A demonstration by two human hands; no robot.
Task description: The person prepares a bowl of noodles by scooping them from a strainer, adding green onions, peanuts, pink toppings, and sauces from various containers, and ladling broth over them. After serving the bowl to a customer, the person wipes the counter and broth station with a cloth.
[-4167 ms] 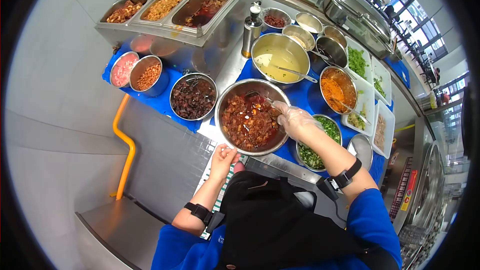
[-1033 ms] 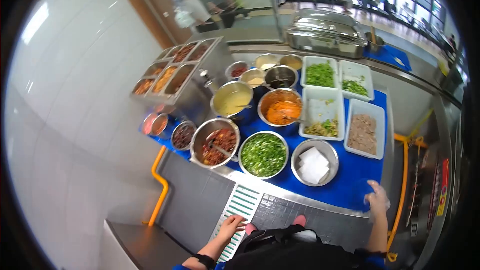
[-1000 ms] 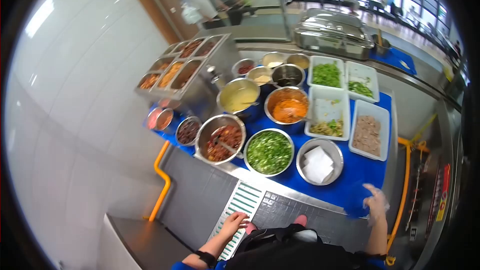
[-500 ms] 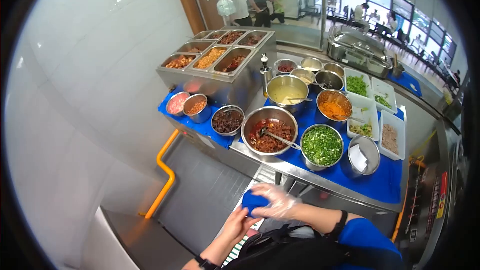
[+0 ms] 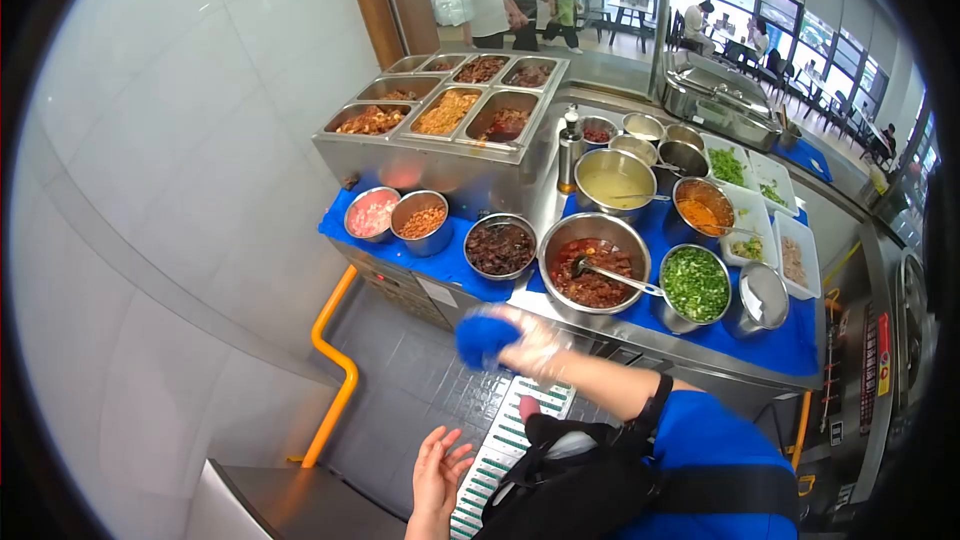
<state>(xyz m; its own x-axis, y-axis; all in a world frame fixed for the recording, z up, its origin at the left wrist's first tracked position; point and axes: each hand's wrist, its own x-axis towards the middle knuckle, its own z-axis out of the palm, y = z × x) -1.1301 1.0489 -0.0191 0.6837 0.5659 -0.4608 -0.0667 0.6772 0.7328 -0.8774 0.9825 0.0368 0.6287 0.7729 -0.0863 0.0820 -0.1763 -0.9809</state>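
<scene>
My right hand (image 5: 533, 344), in a clear plastic glove, is closed on a bunched blue cloth (image 5: 486, 340) in front of the counter edge; motion blurs both. Lower down, my bare left hand (image 5: 438, 465) holds nothing, its fingers apart and slightly curled. Nearest to the right hand on the counter are a bowl of dark chopped food (image 5: 500, 248) and a large steel bowl of red chili sauce (image 5: 590, 290) with a ladle (image 5: 620, 280) in it. Chopped green onions (image 5: 697, 283) fill a steel pot beside that bowl.
Blue cloths (image 5: 770, 343) cover parts of the steel counter. A raised steel unit (image 5: 420, 172) bears several food pans. Behind stand a pepper mill (image 5: 569, 145) and a chafing dish (image 5: 715, 90). A yellow pipe (image 5: 330, 340) runs by the wall; people (image 5: 490, 0) stand beyond the glass.
My left hand has let go of the blue cloth and dropped away. The right hand has carried the cloth up toward the counter. The camera view has shifted slightly.
</scene>
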